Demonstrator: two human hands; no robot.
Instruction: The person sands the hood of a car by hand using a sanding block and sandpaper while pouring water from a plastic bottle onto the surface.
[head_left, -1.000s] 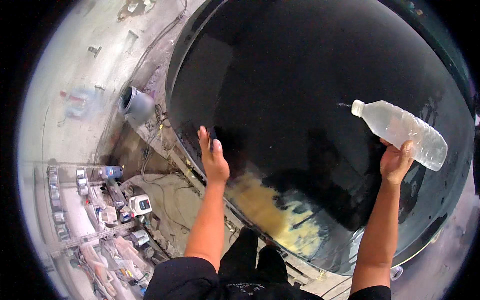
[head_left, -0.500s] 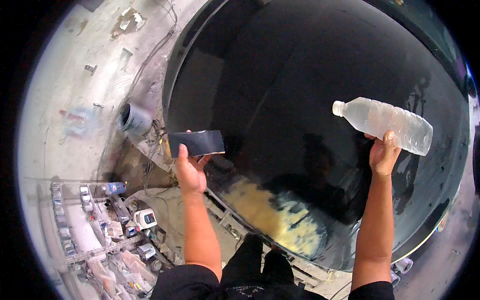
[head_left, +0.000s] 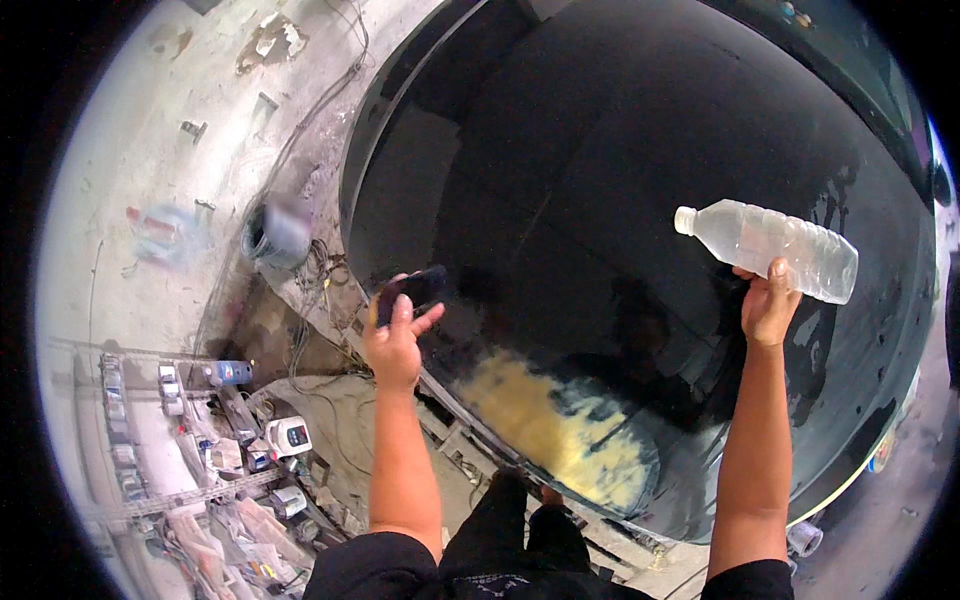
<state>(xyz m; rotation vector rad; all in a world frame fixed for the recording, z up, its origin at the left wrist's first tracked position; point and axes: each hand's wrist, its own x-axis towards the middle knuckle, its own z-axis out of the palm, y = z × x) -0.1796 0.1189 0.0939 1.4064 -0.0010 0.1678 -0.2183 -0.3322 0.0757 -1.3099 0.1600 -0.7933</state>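
Bottle [head_left: 768,250], clear plastic with a white cap, lies on its side in the air over a big black slab [head_left: 620,200], cap pointing to the person's left. The right hand [head_left: 768,305] grips it from below near its middle, fingers wrapped up around the ribbed body, arm stretched straight out from the lower edge.

The left hand [head_left: 397,340] is raised over the slab's near-left edge. Its fingers are closed around a small dark pad [head_left: 415,287], thumb on one side and fingertips on the other; the pad is blurred, so what it is made of cannot be told. It sits just above the glossy surface; whether it touches is unclear.

The slab is round-edged and shiny, mirroring dim shapes. Near the person, a yellowish smear [head_left: 560,435] spreads across it, between the two arms and well below the bottle.

To the left, on a dusty grey floor [head_left: 150,150], a coil of cable [head_left: 275,232] lies beside the slab. Lower left, a cluttered shelf [head_left: 200,450] holds small boxes and a second small bottle [head_left: 228,373].
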